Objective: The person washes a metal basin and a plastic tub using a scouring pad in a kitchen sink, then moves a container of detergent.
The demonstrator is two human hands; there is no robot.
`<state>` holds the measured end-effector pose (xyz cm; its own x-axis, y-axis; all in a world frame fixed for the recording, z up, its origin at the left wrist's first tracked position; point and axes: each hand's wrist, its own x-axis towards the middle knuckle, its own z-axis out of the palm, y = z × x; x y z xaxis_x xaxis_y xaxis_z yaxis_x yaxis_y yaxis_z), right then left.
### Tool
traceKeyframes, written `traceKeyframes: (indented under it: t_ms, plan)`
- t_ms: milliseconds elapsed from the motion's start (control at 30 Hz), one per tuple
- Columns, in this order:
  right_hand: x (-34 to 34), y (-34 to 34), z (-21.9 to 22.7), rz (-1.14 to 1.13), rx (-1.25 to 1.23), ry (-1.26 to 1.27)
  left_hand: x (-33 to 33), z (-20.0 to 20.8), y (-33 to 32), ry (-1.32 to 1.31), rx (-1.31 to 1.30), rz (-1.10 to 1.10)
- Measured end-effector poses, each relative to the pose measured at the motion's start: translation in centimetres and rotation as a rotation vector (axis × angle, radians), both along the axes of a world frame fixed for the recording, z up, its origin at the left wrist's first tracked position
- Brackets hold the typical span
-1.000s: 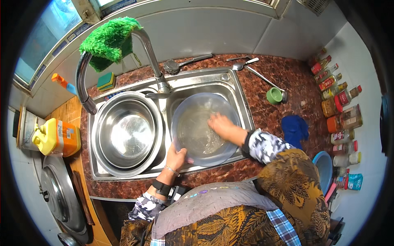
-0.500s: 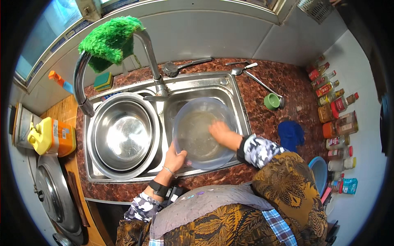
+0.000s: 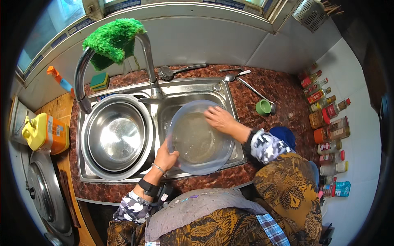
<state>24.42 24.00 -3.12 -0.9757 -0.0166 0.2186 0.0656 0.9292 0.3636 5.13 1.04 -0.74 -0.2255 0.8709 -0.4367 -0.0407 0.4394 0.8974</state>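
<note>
A translucent plastic basin (image 3: 193,160) sits over the right sink bowl, with murky greyish liquid (image 3: 195,137) in its bottom. My left hand (image 3: 165,158) is closed on the basin's left rim, thumb showing on the near side. Against the inner wall at the far right lies my right hand (image 3: 221,120), its fingers stretched out and its palm facing down. I see nothing held in it. In the left sink bowl stand nested steel basins (image 3: 119,139), with bare metal showing inside.
A curved faucet (image 3: 150,61) draped with a green fluffy cloth (image 3: 115,39) arches over the sink. Behind lie a scrubbing brush (image 3: 180,70) and sponges (image 3: 99,81). On the right stand a green cup (image 3: 263,107), a blue cloth (image 3: 283,136) and several seasoning jars (image 3: 332,129). A yellow jug (image 3: 39,131) stands left.
My right hand has moved from over the liquid up to the basin's far right wall. My left hand keeps its grip on the rim. The whole view has shifted slightly.
</note>
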Motion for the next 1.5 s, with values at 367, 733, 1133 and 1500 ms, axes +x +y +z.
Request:
traceKeyframes:
  t_ms: [367,733,1133,1500]
  plan:
    - [4.8,-5.4,-0.4,-0.426,-0.258,-0.590,0.3,-1.8,1.6,0.321,0.138,-0.088]
    - [4.2,-11.3,-1.2,-0.570,-0.830,-0.606,2.2,-1.0,1.1,-0.037,0.079,0.055]
    - [7.7,-13.0,-0.3,-0.204,-0.798,-0.382,2.3,-4.2,0.3,-0.325,0.038,0.164]
    - [3.9,-15.1,-2.0,-0.123,-1.040,-0.169,2.3,-5.0,0.3,-0.349,0.036,0.202]
